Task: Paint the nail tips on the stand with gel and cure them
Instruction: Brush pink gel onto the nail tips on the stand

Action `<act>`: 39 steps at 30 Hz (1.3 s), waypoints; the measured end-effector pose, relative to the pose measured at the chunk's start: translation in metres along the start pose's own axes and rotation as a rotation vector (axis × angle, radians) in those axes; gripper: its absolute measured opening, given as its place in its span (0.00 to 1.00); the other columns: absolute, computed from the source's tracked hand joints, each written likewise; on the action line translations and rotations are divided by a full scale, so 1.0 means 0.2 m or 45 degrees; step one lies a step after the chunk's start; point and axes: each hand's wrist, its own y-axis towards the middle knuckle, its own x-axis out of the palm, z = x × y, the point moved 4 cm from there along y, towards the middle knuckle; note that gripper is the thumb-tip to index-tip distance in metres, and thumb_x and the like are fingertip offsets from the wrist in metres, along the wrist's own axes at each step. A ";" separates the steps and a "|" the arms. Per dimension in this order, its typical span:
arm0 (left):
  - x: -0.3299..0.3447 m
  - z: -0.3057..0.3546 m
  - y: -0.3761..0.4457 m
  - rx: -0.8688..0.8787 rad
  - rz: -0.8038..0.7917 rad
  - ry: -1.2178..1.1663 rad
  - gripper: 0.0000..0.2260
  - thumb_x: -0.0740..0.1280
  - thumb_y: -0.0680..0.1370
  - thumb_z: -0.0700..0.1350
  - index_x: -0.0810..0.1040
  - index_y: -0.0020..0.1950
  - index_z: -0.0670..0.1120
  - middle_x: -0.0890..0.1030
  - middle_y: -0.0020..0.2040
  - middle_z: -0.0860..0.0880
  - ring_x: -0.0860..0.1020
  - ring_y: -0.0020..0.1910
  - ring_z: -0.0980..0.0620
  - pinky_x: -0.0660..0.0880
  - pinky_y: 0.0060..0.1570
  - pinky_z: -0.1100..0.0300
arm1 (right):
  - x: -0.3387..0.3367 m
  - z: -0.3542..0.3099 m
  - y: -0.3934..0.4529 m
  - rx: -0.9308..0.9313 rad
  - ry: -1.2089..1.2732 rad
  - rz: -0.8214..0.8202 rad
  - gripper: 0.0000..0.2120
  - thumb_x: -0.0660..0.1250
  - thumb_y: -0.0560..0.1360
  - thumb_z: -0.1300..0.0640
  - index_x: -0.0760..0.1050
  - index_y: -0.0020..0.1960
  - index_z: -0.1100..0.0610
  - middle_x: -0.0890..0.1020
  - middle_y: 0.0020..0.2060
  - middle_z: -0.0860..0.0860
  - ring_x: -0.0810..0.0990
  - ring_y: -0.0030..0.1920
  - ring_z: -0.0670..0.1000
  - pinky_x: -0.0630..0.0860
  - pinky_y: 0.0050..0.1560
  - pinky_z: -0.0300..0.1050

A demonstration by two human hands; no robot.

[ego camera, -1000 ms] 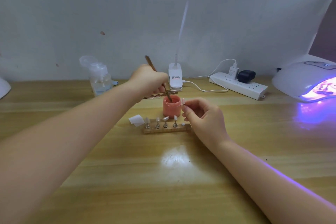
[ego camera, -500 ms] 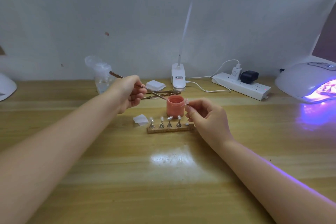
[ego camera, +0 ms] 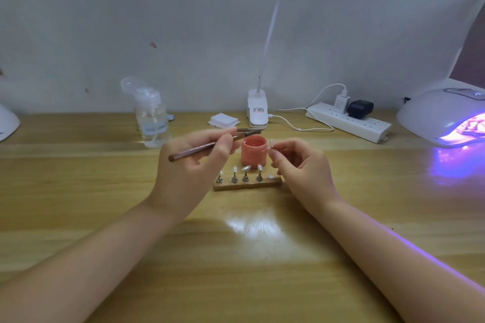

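- Left hand (ego camera: pixel 194 162) is pinching a slim brown brush (ego camera: pixel 207 148); right hand (ego camera: pixel 301 162) is pinching one glossy nail tip (ego camera: pixel 271 144).
- Wooden stand (ego camera: pixel 248 184), mid-table, is carrying four pearly tips on metal pegs.
- Round pink gel jar (ego camera: pixel 254 151) is sitting open just behind it.
- Domed white curing lamp (ego camera: pixel 443 113) is glowing violet at the table's right edge.

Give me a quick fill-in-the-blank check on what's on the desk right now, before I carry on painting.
1. The left hand holds a ____.
2. The right hand pinches one nail tip beside the open ____ gel pot.
3. On the wooden stand, ____ holders carry nail tips.
4. The curing lamp at the right glows ____.

Missing words: brush; pink; four; purple
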 end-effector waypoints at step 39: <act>0.05 -0.01 -0.11 0.288 -0.127 0.328 0.13 0.59 0.78 0.45 0.82 0.50 0.43 0.84 0.41 0.49 0.83 0.44 0.55 0.79 0.42 0.54 | -0.01 -0.02 -0.02 -0.002 -0.032 0.023 0.06 0.71 0.74 0.64 0.82 0.45 0.53 0.84 0.34 0.46 0.83 0.37 0.47 0.82 0.45 0.49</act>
